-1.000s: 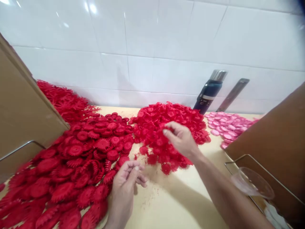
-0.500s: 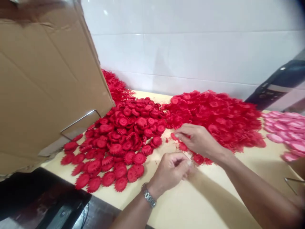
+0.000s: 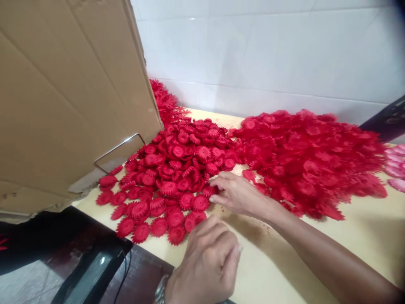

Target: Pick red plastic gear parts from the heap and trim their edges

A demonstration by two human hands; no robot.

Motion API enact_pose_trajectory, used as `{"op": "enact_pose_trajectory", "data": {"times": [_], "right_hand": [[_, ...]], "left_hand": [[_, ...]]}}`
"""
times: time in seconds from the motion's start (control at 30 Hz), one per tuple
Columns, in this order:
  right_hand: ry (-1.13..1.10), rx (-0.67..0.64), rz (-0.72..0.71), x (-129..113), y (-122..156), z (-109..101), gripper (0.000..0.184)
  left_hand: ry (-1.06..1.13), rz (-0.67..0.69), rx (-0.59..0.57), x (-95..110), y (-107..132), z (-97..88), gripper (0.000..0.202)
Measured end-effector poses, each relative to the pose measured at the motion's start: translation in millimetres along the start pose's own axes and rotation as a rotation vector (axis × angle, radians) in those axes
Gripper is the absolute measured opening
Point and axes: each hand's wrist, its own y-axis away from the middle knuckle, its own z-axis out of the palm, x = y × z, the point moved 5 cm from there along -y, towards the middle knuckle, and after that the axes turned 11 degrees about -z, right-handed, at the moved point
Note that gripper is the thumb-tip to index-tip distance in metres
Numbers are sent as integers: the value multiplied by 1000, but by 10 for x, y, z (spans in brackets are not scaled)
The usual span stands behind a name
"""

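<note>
My right hand [image 3: 238, 194] is at the right edge of a pile of red notched flower discs [image 3: 169, 188]. Its thumb and fingertips are bent round one red flower disc [image 3: 207, 190] at that edge. Lower down, in front of the pile, my left hand [image 3: 204, 261] is closed with its back towards me. Whatever its curled fingers hold, if anything, is hidden. A metal watch band [image 3: 160, 290] circles the left wrist.
To the right spreads a larger heap of loose red flower pieces [image 3: 310, 156], with pink discs [image 3: 395, 166] beyond. A tall cardboard sheet [image 3: 76, 93] with a wire stand [image 3: 117, 147] stands left. Behind the cream tabletop [image 3: 262, 270] is a white wall [image 3: 253, 50].
My right hand has moved left from the loose red heap to the edge of the disc pile. My left hand has come lower and nearer, its back now turned up. The view has shifted right in the frame.
</note>
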Motion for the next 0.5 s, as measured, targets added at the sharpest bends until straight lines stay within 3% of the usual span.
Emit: {"op": "enact_pose_trajectory", "data": {"times": [0.1,0.2,0.5], "right_hand": [[-98,45,37,2,16,-10,15],[-169,99,59,1,40,-17,18],[-249,205,145,-42,86,16,25]], "left_hand": [[-106,-4,53,-159,101,-22,17],[-157,-8,34,-272,109,4,16],[-188,12,70,-355,13,17,17]]}}
